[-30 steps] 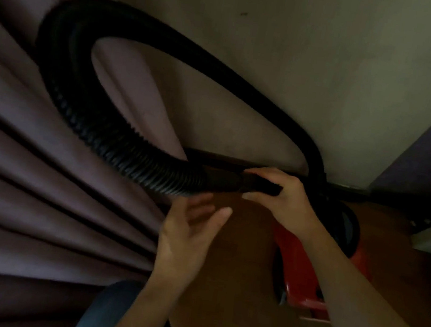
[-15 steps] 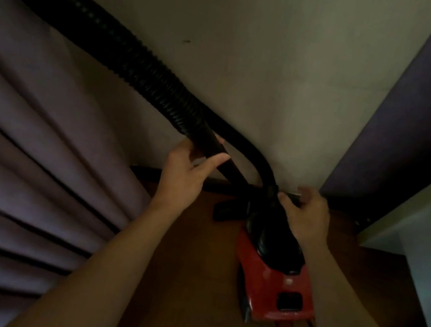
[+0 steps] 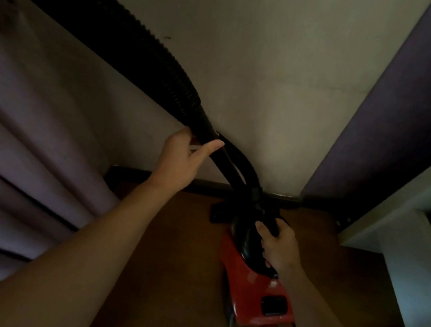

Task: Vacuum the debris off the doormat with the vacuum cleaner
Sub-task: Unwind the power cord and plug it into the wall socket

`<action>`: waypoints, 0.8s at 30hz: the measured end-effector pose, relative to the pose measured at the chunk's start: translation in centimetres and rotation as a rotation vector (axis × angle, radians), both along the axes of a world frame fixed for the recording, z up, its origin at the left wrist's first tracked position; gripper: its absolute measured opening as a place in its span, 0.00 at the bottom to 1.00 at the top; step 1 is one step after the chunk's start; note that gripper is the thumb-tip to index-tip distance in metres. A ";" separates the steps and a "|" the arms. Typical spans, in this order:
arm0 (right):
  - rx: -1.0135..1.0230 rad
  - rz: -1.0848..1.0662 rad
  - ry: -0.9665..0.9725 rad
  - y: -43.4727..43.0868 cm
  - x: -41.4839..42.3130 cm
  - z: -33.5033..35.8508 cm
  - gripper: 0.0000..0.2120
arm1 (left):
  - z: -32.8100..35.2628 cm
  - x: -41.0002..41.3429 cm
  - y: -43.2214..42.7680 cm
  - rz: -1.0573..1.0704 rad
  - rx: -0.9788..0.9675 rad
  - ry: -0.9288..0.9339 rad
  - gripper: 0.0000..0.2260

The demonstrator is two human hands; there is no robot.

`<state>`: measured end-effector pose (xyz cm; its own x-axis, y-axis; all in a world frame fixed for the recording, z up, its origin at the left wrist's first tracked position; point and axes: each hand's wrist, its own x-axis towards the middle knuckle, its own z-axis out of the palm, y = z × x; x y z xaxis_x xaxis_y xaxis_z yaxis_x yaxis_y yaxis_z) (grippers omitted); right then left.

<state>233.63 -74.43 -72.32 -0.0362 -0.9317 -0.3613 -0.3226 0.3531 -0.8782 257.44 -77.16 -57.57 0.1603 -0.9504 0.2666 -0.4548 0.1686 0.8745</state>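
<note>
A red vacuum cleaner [image 3: 248, 291] with a black top stands on the brown floor by the wall. Its black ribbed hose [image 3: 132, 41] rises from the front of the body and runs up to the top left corner. My left hand [image 3: 181, 158] grips the smooth black cuff at the lower end of the ribbed section. My right hand [image 3: 279, 245] grips the black handle on top of the vacuum body. A black nozzle piece [image 3: 219, 214] lies on the floor just behind the vacuum. No doormat is in view.
Purple curtain folds [image 3: 21, 162] fill the left side. A beige wall [image 3: 264, 72] with a dark skirting board stands ahead. A dark purple panel [image 3: 401, 112] and a pale doorframe [image 3: 419, 250] close the right side. Brown floor [image 3: 163, 281] lies between.
The hose has swung from a loop into a straight line up to the left. My left hand took hold of its cuff. My right hand left the hose end and closed on the vacuum's handle.
</note>
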 end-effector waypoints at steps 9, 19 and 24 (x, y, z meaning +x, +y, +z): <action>-0.013 -0.069 -0.163 -0.7 1.5 0.6 0.07 | 1.5 -0.7 -4.7 -0.076 0.013 -0.144 0.14; -0.072 -0.100 -0.114 -0.8 2.9 -2.4 0.08 | -1.4 -2.3 -3.5 0.113 0.019 0.388 0.13; -0.049 -0.107 -0.185 -0.2 3.2 -2.3 0.09 | -3.9 -3.0 -2.2 0.093 0.049 0.368 0.14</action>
